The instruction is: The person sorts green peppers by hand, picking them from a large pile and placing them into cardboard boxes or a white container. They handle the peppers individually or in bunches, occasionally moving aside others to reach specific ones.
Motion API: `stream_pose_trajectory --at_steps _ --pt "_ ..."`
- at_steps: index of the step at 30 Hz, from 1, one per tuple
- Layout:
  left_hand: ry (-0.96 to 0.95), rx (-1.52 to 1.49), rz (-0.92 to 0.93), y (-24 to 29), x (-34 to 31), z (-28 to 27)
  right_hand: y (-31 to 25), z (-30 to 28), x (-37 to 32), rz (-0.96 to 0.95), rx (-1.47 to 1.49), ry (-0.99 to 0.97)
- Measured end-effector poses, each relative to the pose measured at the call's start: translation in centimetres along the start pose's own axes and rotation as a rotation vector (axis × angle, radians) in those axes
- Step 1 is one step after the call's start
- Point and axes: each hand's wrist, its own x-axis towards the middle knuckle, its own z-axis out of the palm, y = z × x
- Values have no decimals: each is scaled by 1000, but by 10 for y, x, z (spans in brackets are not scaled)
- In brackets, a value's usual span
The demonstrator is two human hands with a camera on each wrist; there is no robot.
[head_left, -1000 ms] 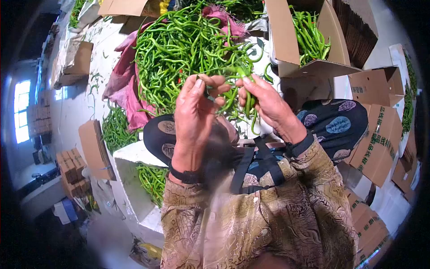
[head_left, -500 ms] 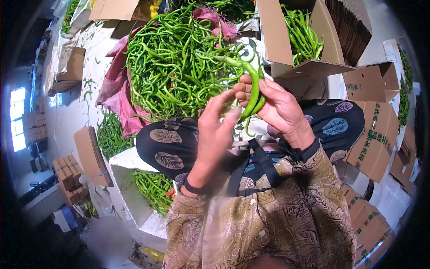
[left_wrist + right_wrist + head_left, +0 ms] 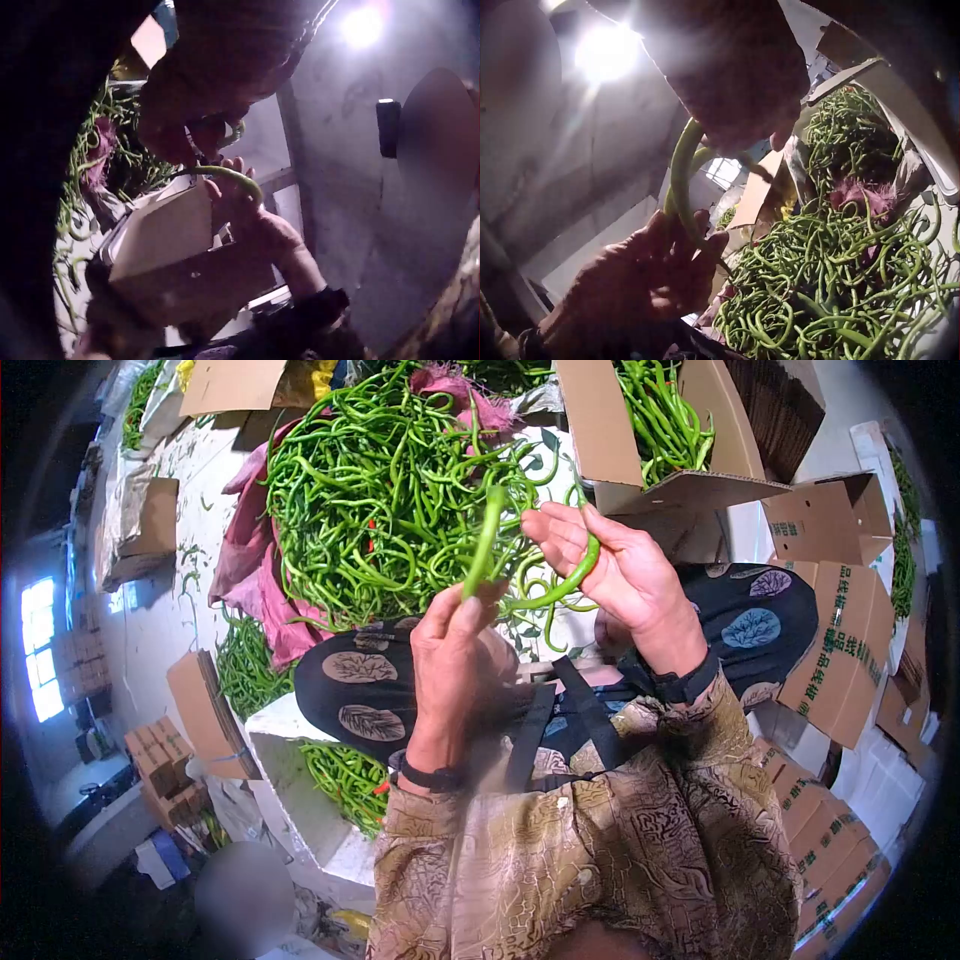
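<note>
My left hand [image 3: 450, 660] is in front of the pile, its thumb and fingers pinching a thick green chili pepper [image 3: 487, 545] that points upward. To its right, my right hand [image 3: 635, 575] is held palm up with fingers extended. A long curved green chili pepper [image 3: 555, 595] lies across those fingers, its tip toward the left hand. The left wrist view also shows this curved pepper [image 3: 225, 174] over the right hand [image 3: 251, 217]. In the right wrist view the left hand [image 3: 652, 274] grips below overlapping peppers [image 3: 681, 176]. Behind both hands lies a large heap of green chili peppers [image 3: 370, 510].
Pink sacking [image 3: 245, 570] edges the heap. An open cardboard box [image 3: 600, 430] with peppers stands at the back right. A white foam box [image 3: 280, 760] holds more peppers at the left knee. Printed cartons [image 3: 840, 650] stack on the right; folded cardboard [image 3: 205, 710] leans at left.
Half a second ago the right hand held the peppers together, with the left hand beside it. Now the left hand has the thick one, drawn leftward, and the right palm is opened out.
</note>
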Motion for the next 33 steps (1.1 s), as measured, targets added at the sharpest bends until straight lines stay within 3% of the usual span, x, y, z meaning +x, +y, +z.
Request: stream_pose_trajectory --at_steps 1,3,8,10,12,15,17,18,19,20,21,23,24,25,26,28,29,30,31,33 --pt "-4 -3 37 3 -5 3 0 0 0 8 -8 -10" --pt "-77 224 -67 9 -15 2 2 3 -1 25 37 -5" --pt "-200 421 71 -13 -18 -4 2 -16 2 -23 0 25" --pt "-203 441 104 -21 -15 1 8 2 -5 -44 -51 46" --pt "-226 653 410 -26 -11 3 17 20 -14 -62 -102 71" --pt "-201 700 479 -26 -13 7 22 25 -23 -140 -305 167" --pt "-175 734 539 -19 -16 10 14 10 -25 -91 -211 -1" --pt "-146 770 600 -12 -18 13 9 28 -32 -157 -270 51" --pt "-112 626 449 4 -32 8 -1 73 -53 -394 -507 138" --pt "-112 649 439 15 -38 -1 -6 99 -63 -549 -707 254" --pt "-114 668 436 26 -42 -11 -25 112 -70 -614 -846 182" --pt "105 469 306 58 -61 -18 -47 140 -75 -833 -1131 201" --pt "138 308 402 72 -65 -27 -82 135 -75 -858 -1375 190" --pt "171 147 493 86 -68 -40 -118 128 -73 -960 -1837 257" --pt "211 132 565 100 -69 -57 -69 148 -37 -1270 -1571 517" --pt "267 166 626 116 -59 -90 -114 118 -27 -1017 -2042 549" --pt "285 219 611 121 -49 -103 -116 103 -23 -1104 -2326 692" --pt "386 340 527 117 -34 -113 -116 85 -16 -1183 -2403 627" --pt "382 460 386 115 -20 -115 -115 70 -18 -1432 -2528 396" --pt "269 551 255 82 13 -144 -66 80 -30 -1098 -2283 433"
